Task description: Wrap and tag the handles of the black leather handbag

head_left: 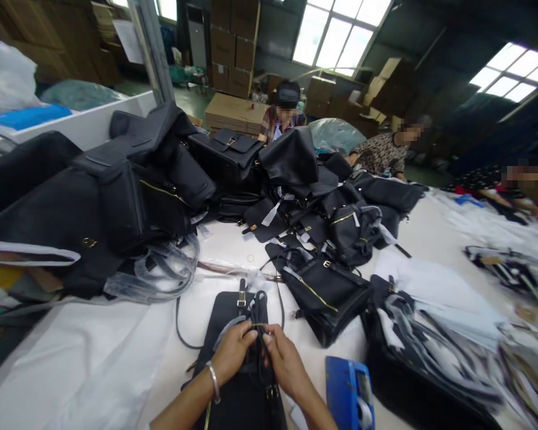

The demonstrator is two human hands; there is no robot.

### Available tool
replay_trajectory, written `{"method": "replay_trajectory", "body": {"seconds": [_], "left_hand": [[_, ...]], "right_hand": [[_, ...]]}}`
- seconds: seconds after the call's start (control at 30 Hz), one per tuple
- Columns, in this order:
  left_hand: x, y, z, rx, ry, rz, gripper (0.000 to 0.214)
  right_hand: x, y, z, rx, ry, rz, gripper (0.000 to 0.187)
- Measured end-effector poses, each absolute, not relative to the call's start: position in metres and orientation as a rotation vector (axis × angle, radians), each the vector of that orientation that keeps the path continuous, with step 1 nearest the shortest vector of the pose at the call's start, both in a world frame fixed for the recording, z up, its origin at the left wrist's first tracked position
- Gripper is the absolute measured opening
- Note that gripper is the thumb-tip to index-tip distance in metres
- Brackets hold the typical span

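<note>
A flat black bag (233,310) lies on the white table (116,358) straight in front of me, with a coiled black strap bundle (257,310) on top of it. My left hand (231,352), with a silver bangle at the wrist, pinches the strap bundle from the left. My right hand (284,358) pinches the same bundle from the right. A thin yellowish tie (260,325) stretches between the fingers of both hands. A gold clasp (241,297) shows at the bag's far end.
Heaps of black bags (130,185) cover the table's left and far side. One more black bag (323,292) lies just right of mine. A blue tape dispenser (349,394) sits by my right forearm. White papers (430,298) lie right. Three people sit across the table.
</note>
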State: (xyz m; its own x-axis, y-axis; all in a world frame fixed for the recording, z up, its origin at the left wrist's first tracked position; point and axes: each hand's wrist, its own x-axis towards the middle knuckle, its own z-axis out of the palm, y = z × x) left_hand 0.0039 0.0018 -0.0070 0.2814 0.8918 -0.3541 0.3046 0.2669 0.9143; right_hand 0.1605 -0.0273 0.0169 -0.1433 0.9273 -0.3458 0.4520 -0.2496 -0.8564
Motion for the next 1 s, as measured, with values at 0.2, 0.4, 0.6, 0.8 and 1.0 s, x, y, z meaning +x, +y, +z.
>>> {"method": "replay_trajectory", "body": {"seconds": [0.2,0.4,0.6,0.8,1.0], "left_hand": [[0.005,0.001,-0.008,1.305,1.334,0.626,0.017],[0.009,-0.001,-0.002,1.62,1.48,0.449,0.024],[0.006,0.008,0.005,1.779,1.49,0.226,0.024],[-0.009,0.029,0.006,1.675,1.23,0.142,0.015],[-0.023,0.047,0.017,1.638,0.851,0.429,0.016]], "right_hand": [[0.155,-0.029,0.01,-1.607,-1.368,1.487,0.038],[0.163,-0.02,0.019,-1.754,-1.779,1.255,0.027],[0.175,-0.008,0.042,-1.926,-2.258,0.891,0.024],[0.194,0.021,0.058,-2.146,-2.398,0.637,0.017],[0.194,0.052,0.046,-2.286,-2.053,0.707,0.019]]}}
